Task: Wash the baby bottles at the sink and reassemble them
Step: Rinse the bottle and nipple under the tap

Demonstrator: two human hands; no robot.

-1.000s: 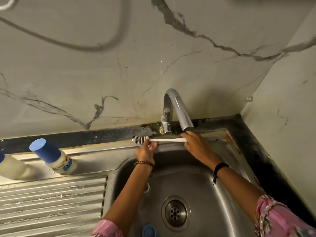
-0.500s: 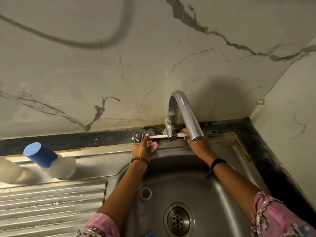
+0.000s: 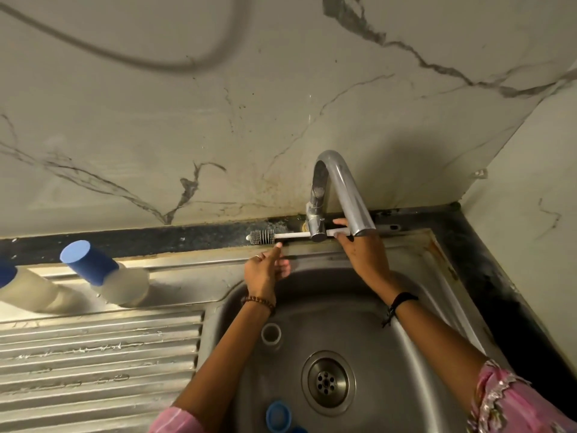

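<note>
The bottle brush (image 3: pixel 282 235) lies behind the tap (image 3: pixel 335 195) base, its handle pinched in the right hand (image 3: pixel 359 248) grip, the left hand (image 3: pixel 265 270) (grip loose, forefinger at the bristles) just beside, capped bottles (image 3: pixel 106 276) further left on the worktop (image 3: pixel 93 354).

home kitchen, steel sink (image 3: pixel 421 307), tap (image 3: pixel 340 189)

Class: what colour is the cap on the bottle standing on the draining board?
Blue cap, on a milky-white bottle; head view.
</note>
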